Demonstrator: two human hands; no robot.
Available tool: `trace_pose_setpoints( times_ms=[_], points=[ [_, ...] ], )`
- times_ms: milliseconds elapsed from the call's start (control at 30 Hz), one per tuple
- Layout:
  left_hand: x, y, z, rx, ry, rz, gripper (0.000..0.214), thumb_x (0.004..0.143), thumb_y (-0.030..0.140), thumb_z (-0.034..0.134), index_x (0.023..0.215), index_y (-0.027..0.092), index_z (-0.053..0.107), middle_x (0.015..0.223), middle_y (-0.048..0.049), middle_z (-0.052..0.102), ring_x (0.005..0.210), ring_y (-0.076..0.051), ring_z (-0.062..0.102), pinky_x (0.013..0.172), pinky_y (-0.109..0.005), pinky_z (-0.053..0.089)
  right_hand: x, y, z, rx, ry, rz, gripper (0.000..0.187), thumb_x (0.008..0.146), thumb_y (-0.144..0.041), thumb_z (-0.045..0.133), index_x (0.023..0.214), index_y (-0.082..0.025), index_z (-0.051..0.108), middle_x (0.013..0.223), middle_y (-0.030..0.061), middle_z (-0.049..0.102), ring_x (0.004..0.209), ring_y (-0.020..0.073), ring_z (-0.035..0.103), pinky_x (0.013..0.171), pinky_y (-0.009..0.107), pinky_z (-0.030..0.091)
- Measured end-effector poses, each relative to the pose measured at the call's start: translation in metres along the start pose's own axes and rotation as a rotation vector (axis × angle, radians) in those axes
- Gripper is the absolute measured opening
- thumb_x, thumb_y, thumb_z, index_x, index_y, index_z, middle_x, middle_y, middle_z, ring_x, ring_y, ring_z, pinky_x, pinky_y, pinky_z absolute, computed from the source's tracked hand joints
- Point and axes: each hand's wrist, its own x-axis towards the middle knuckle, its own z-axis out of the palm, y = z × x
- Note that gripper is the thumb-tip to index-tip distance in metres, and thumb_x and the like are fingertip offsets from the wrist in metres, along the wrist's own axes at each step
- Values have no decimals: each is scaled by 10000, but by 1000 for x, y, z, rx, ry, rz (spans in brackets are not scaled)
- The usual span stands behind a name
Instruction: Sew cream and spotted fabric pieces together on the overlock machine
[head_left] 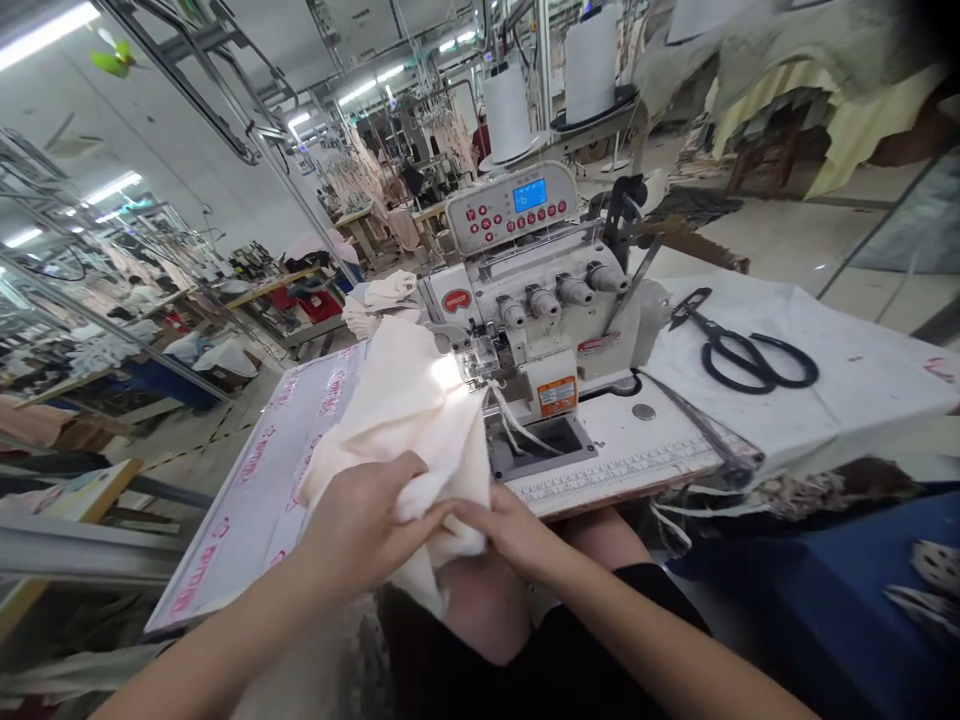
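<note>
A piece of cream fabric (390, 400) lies over the left side of the table, and its far part reaches the lit needle area of an overlock sewing machine (540, 310). My left hand (367, 515) is closed on the near part of this fabric, thumb pointing right. Close beside it, my right hand (514, 530) pinches the fabric's near edge. The fingertips of both hands almost meet. Below them, the fabric hangs over the table's front edge above my lap. Pale trimmings dangle by the machine's presser foot.
Black scissors (750, 355) lie on the white-covered table extension at the right. White thread cones (508, 112) stand behind the machine. More bunched fabric (386, 292) sits behind the work at the left. A blue bin (817, 590) is at the lower right.
</note>
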Motion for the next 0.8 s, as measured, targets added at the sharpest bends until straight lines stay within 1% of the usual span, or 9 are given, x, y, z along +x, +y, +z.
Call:
trace_pose_setpoints(
  times_ms=[100, 200, 267, 333, 433, 500, 567, 633, 800],
  points=[
    [-7, -3, 2, 40, 120, 118, 219, 814, 248, 458, 1017, 183, 511, 689, -3, 584, 584, -148, 543, 513, -240, 372, -29, 7, -18, -15, 34, -31, 315, 782, -432, 578, 934, -159, 612, 813, 13, 627, 755, 158, 560, 721, 288, 427],
    [-5, 10, 4, 73, 196, 279, 237, 839, 182, 416, 1062, 165, 492, 677, -7, 554, 542, -136, 516, 491, -240, 380, -39, 4, -24, -177, 71, -133, 245, 823, -389, 530, 847, -163, 622, 805, 17, 606, 772, 156, 540, 739, 277, 412],
    [-1, 20, 6, 103, 206, 321, 203, 854, 185, 418, 1040, 150, 493, 669, -9, 544, 524, -137, 503, 471, -246, 381, -38, 0, -24, -293, 76, -221, 226, 835, -355, 516, 817, -161, 632, 895, 37, 601, 869, 176, 528, 816, 289, 392],
    [2, 26, 11, 190, 181, 371, 197, 857, 180, 414, 1032, 132, 490, 663, -11, 536, 508, -148, 490, 446, -265, 374, -37, -3, -23, -335, 84, -245, 228, 842, -345, 501, 820, -160, 633, 917, 45, 601, 890, 184, 523, 836, 296, 388],
    [0, 27, 18, 322, 107, 449, 250, 840, 148, 421, 1080, 95, 465, 646, -7, 517, 477, -158, 463, 413, -293, 358, -39, -6, -22, -296, 108, -185, 255, 837, -375, 493, 801, -153, 613, 763, 26, 597, 755, 166, 526, 736, 280, 420],
    [-2, 27, 23, 333, 95, 466, 283, 830, 131, 423, 1109, 83, 445, 643, -3, 512, 477, -158, 462, 410, -299, 360, -43, -10, -21, -290, 113, -152, 275, 826, -394, 502, 758, -148, 601, 699, 14, 574, 691, 152, 508, 680, 263, 420],
    [-3, 28, 26, 296, 134, 456, 281, 834, 131, 409, 1109, 81, 439, 633, 1, 508, 473, -153, 463, 404, -295, 359, -46, -15, -20, -310, 113, -145, 282, 820, -398, 506, 732, -144, 595, 679, 10, 561, 663, 142, 490, 653, 251, 412],
    [-2, 31, 30, 252, 167, 439, 270, 838, 129, 391, 1098, 73, 437, 623, 2, 509, 473, -146, 471, 399, -288, 362, -49, -18, -19, -328, 123, -155, 284, 819, -393, 504, 712, -144, 588, 668, 8, 555, 649, 135, 480, 643, 243, 407],
    [2, 37, 40, 262, 150, 439, 289, 825, 113, 387, 1106, 54, 421, 630, -3, 523, 485, -147, 494, 390, -283, 379, -46, -16, -22, -370, 128, -159, 289, 829, -387, 477, 716, -148, 594, 671, 7, 566, 662, 142, 490, 649, 241, 411]
  ],
)
